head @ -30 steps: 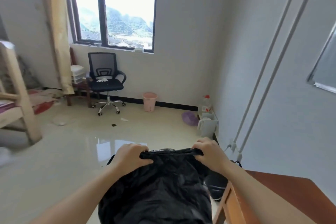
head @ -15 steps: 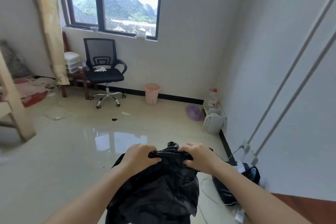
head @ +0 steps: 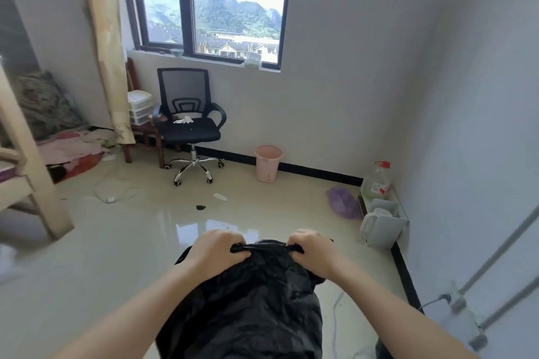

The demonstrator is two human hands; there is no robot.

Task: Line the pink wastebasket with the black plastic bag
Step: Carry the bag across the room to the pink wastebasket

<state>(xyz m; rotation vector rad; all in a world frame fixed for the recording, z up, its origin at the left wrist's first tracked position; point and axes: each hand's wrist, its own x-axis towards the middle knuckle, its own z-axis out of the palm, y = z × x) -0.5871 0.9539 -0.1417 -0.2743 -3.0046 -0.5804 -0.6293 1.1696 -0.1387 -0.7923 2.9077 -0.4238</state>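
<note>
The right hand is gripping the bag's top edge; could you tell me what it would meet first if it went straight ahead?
The right hand, clutching the black plastic bag, seems to have only bare floor ahead; the pink wastebasket stands by the far wall, slightly left, though depth is unclear.

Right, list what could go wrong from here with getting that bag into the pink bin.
1. The black plastic bag hangs bunched, its top edge pinched shut between the left hand and right hand; unless opened it may not seat over the rim.
2. The pink wastebasket stands far off by the wall, and the glossy floor between has a loose cable and scraps: possible slip or trip.
3. Thin plastic pulled taut could tear.
</note>
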